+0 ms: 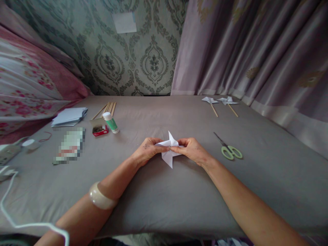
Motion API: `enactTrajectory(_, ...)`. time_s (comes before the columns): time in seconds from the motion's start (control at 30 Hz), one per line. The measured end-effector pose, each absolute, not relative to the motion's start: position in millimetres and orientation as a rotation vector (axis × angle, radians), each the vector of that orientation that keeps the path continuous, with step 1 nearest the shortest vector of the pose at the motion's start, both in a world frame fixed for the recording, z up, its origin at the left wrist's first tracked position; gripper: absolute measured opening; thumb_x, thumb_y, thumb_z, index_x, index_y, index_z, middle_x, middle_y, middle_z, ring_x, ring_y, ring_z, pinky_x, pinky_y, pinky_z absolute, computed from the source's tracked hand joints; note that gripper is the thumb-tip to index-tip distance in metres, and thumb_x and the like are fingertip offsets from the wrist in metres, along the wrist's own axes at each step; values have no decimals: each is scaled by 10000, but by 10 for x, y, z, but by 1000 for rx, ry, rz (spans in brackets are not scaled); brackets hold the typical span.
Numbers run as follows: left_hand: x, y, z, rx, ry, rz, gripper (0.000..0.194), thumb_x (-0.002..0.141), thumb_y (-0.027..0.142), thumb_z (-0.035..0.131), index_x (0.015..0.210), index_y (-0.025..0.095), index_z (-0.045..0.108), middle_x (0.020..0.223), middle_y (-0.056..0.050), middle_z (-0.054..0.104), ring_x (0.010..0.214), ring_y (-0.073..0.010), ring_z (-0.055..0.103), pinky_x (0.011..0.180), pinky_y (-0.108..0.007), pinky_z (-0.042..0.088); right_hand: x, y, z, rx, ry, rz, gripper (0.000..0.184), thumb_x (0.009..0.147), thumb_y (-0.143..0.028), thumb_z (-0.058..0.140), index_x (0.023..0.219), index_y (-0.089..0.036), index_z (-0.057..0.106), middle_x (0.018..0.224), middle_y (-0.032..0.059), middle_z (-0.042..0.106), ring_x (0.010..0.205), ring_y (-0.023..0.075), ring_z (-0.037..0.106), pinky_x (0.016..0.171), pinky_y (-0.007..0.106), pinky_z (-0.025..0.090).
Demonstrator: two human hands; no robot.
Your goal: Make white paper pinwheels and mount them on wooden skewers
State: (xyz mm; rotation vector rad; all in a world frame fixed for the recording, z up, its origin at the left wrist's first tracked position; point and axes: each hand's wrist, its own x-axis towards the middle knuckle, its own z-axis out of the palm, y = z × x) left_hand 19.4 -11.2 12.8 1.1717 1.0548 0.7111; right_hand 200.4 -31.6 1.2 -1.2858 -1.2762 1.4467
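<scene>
A white paper pinwheel is held just above the table, its pointed blades sticking out up and down between my hands. My left hand grips it from the left, with the thumb pressed near the centre. From the right, my right hand pinches the same pinwheel, its thumb tip meeting the left one at the middle. The fingers behind the paper are mostly hidden. Green-handled scissors lie to the right of my right hand, blades pointing away.
Two finished pinwheels on sticks lie at the back right. At left are wooden sticks, a glue stick, an open red box of small metal pieces, stacked paper and a blurred packet. A white cable runs near my left forearm.
</scene>
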Motion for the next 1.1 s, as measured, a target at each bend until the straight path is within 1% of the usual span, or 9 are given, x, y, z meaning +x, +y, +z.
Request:
enactTrajectory(0.2,194,-110,120,1168,1043,709,250,521,266,797,687,121,680,599,6,639,565,-102,535,566,-219,377,1994,-315,28,-1293,-1251,1452,285,557,-305,797,775,-140,715,743,22,718,635,119,622,673,264,467)
enactTrajectory(0.33,193,-97,95,1180,1050,712,272,515,285,801,693,117,681,597,5,638,555,-102,531,563,-223,377,1988,-318,34,-1310,-1240,1452,277,546,-300,802,751,-138,713,709,11,709,610,108,608,648,250,459)
enactTrajectory(0.7,193,-85,89,1171,1059,711,297,477,298,828,659,121,674,584,10,625,540,-101,518,559,-229,361,1986,-314,12,-1305,-1221,1442,283,520,-329,820,715,-151,717,683,15,701,585,112,599,616,259,468)
enactTrajectory(1.1,189,-71,59,1170,1075,722,302,483,300,829,678,124,680,595,3,633,545,-106,525,550,-229,364,1965,-328,38,-1317,-1167,1465,268,498,-304,817,696,-153,718,664,3,695,579,101,588,621,248,450)
